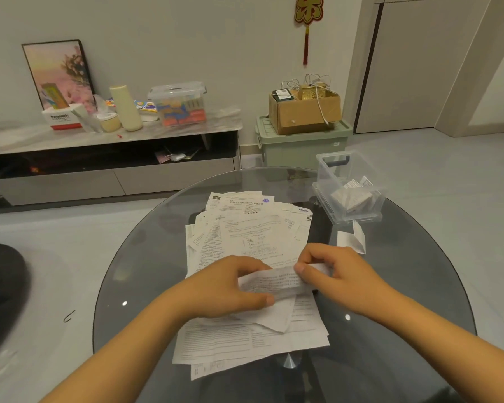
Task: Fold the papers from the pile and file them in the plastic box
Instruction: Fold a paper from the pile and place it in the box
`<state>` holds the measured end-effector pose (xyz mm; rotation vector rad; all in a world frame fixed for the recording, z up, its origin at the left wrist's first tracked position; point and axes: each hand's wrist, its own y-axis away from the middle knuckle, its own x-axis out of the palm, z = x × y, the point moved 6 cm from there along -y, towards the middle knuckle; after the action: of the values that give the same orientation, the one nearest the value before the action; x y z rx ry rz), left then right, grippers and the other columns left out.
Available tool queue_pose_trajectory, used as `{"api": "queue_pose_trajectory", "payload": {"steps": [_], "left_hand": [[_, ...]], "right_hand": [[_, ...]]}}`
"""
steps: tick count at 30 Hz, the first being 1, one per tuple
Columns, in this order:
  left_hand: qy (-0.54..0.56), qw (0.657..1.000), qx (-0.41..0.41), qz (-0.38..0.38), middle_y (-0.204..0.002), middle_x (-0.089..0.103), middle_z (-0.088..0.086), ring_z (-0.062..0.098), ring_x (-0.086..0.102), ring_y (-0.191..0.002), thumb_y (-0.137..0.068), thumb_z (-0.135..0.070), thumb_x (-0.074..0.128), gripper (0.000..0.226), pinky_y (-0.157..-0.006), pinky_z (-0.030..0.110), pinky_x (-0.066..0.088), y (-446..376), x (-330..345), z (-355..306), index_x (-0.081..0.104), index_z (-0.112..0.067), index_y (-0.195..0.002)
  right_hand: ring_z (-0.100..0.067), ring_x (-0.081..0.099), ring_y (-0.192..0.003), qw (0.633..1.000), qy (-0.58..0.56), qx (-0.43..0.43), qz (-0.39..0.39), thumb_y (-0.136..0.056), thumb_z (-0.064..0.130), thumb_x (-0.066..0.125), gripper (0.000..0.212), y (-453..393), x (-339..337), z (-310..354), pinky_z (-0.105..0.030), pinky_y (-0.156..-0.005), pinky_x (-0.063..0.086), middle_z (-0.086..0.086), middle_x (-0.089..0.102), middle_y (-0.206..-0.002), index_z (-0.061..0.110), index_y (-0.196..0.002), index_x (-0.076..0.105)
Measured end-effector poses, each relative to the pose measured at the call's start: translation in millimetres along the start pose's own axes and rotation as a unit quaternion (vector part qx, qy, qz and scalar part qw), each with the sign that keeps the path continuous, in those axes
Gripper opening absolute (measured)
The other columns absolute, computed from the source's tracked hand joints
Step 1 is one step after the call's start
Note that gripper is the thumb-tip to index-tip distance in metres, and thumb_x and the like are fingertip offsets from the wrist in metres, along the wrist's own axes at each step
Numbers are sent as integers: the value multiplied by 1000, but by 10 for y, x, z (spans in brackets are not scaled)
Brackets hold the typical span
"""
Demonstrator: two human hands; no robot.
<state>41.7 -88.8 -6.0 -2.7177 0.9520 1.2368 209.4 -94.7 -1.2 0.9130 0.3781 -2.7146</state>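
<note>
**foldfan:** Both forearms come in from the bottom edge, so starting there. On the head cam, the left hand [230,286] has its thumb curled under the near edge of a printed sheet [274,282], fingers bent over the top. The right hand [336,271] pinches the sheet's other end, thumb tip pressed onto the paper. So both are clamped on the same piece, mid-fold I'd say.

**binder_guy:** Where's everything else?

**foldfan:** The pile [245,242] is directly under the fingers and spreads beyond them, loose and fanned out on the glass table [134,257]. The plastic box [349,187] is past the right fingertips, well apart, open, with a few folded papers inside. One small folded slip [351,239] lies between the right hand and the box.

**binder_guy:** Risks?

**foldfan:** The sheet looks thin, creased and already wavy, so pulling the ends unevenly could give a crooked fold or a tear. It also overlaps the pile, so a lower sheet could drag along.
</note>
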Motion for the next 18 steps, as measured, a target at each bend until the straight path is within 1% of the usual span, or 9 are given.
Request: {"api": "queue_pose_trajectory", "payload": {"steps": [3,5,6,8,10,12,14,15,18], "left_hand": [[33,999,-17,-40,-92,66,-16,-1,60,-87,-84,-32,68,8,-80,20,48,2,-98,32,66,-28,-90],[84,993,-38,-78,-84,67,-12,1,62,-78,-83,-31,69,7,-72,19,50,-3,-153,85,66,-24,-83],[123,987,-49,-96,-84,69,-8,6,64,-78,-83,-28,70,8,-72,22,52,-9,-173,117,67,-21,-83],[204,969,-68,-123,-90,72,1,18,68,-84,-83,-23,71,9,-79,35,54,-30,-201,174,69,-15,-87],[276,947,-90,-140,-95,73,5,21,69,-86,-84,-18,69,13,-82,39,55,-46,-216,213,70,-11,-94],[343,921,-110,-148,-97,73,5,20,69,-85,-86,-15,66,16,-80,38,57,-64,-226,244,69,-7,-99],[397,896,-118,-157,-95,74,4,18,70,-84,-87,-14,64,17,-74,35,56,-82,-247,261,68,-8,-102],[419,884,-119,-169,-94,74,3,17,70,-83,-88,-14,63,16,-72,34,55,-89,-264,271,68,-9,-102],[457,855,-110,-217,-94,74,1,15,70,-81,-89,-15,61,16,-65,30,55,-100,-333,309,67,-13,-104]], "right_hand": [[-7,61,-76,997,-57,5,-42,-87,27,62,11,-62,-31,54,-29,-70,50,10,67,-80,22,-77,63],[-5,65,-79,990,-125,26,-66,-85,24,65,7,-109,-50,45,-25,-70,54,10,70,-85,18,-89,63],[-4,67,-82,984,-161,43,-68,-84,23,66,14,-137,-46,20,-24,-74,56,10,71,-89,17,-96,61],[-5,68,-88,976,-195,80,-54,-81,26,69,29,-197,-12,-56,-28,-82,55,8,72,-96,22,-106,55],[-6,68,-91,978,-177,105,-34,-78,30,72,38,-258,33,-144,-34,-87,53,10,72,-98,27,-110,51],[-4,67,-91,979,-163,119,-23,-78,31,72,40,-307,82,-195,-31,-86,53,11,72,-98,30,-111,50],[0,67,-88,979,-161,121,-26,-79,31,71,40,-357,102,-202,-22,-81,53,13,72,-96,30,-112,48],[0,67,-87,979,-163,120,-27,-80,33,70,40,-387,108,-201,-20,-79,52,13,72,-95,28,-113,48],[-2,68,-86,977,-171,127,-22,-80,37,69,42,-462,136,-218,-24,-80,54,12,72,-95,26,-114,48]]}}
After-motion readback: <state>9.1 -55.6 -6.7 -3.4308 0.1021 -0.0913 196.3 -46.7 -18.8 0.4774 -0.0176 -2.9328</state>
